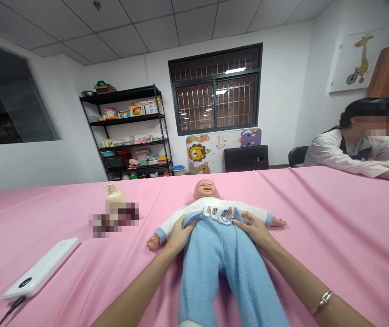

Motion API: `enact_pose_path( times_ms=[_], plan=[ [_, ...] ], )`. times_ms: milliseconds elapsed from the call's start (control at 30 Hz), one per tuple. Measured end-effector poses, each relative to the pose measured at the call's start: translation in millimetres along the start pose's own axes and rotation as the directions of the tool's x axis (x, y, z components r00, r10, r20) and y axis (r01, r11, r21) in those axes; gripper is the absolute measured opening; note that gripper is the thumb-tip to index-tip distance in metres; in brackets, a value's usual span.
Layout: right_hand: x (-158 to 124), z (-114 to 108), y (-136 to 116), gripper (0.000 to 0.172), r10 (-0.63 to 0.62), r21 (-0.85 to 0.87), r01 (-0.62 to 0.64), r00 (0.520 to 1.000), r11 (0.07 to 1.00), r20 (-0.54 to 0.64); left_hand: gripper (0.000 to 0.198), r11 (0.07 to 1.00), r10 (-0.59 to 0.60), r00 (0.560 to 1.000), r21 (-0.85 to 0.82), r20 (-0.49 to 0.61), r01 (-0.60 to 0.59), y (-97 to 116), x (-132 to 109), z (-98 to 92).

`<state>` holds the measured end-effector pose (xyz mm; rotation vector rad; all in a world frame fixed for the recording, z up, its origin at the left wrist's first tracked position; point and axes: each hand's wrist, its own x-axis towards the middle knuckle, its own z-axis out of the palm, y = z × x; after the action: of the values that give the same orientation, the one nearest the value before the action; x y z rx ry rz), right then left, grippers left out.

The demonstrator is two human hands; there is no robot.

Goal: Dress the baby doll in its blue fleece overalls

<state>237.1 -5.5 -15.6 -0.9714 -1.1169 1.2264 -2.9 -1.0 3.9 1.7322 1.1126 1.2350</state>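
Note:
A baby doll (206, 190) lies on its back on the pink table cover (334, 227), head away from me. It wears a white top and fluffy light-blue trousers (221, 268). My left hand (180, 234) grips the trousers' waistband at the doll's right side, fingers closed on the fabric. On the other side of the waist, my right hand (254, 227) pinches the same waistband. A bracelet sits on my right wrist.
A white power bank (42, 268) with a cable lies at the left. A cream pump bottle (113, 196) stands behind a blurred patch. Another person (361, 145) sits at the table's far right. Black chairs, a shelf rack (131, 131) and a barred window stand behind.

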Motion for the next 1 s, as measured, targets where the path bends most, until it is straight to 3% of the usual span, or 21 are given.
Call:
enact_pose_path(
  times_ms=[133,267,367,500,667,800,900,1000],
  plan=[
    [-6,3,1,0.046,-0.072,-0.173,0.071,0.997,0.982,0.001,0.035,0.996,-0.033,0.999,0.077,-0.011,0.034,-1,-3,-1.3],
    [-20,8,-14,0.048,-0.046,-0.105,0.067,0.981,0.992,0.191,0.036,0.999,-0.047,0.998,-0.005,-0.04,0.047,7,-7,3.8],
    [-25,9,-15,0.052,-0.022,-0.116,0.051,0.97,0.992,0.24,0.035,0.991,-0.091,0.99,-0.105,-0.104,0.08,9,-7,8.7],
    [-22,10,-9,0.046,-0.03,-0.223,0.079,0.976,0.972,0.218,0.034,0.991,-0.078,0.987,-0.116,-0.138,0.062,5,-6,10.0],
    [-13,9,-6,0.038,-0.155,-0.384,0.214,0.972,0.898,0.177,0.038,0.997,-0.073,0.993,-0.045,-0.091,0.069,-4,-4,4.5],
    [-13,1,-15,0.036,-0.151,-0.515,0.201,0.979,0.833,0.137,0.04,0.999,-0.016,0.997,0.043,-0.072,0.019,-7,0,-3.2],
    [-21,-3,-32,0.034,0.0,-0.433,0.106,0.972,0.895,0.237,0.038,0.991,0.013,0.999,0.133,-0.04,-0.008,-4,1,-8.3],
    [-30,1,-51,0.039,0.069,-0.192,0.005,0.924,0.981,0.376,0.033,0.961,0.048,0.999,0.273,-0.026,-0.039,5,-2,-10.4]
  ],
)
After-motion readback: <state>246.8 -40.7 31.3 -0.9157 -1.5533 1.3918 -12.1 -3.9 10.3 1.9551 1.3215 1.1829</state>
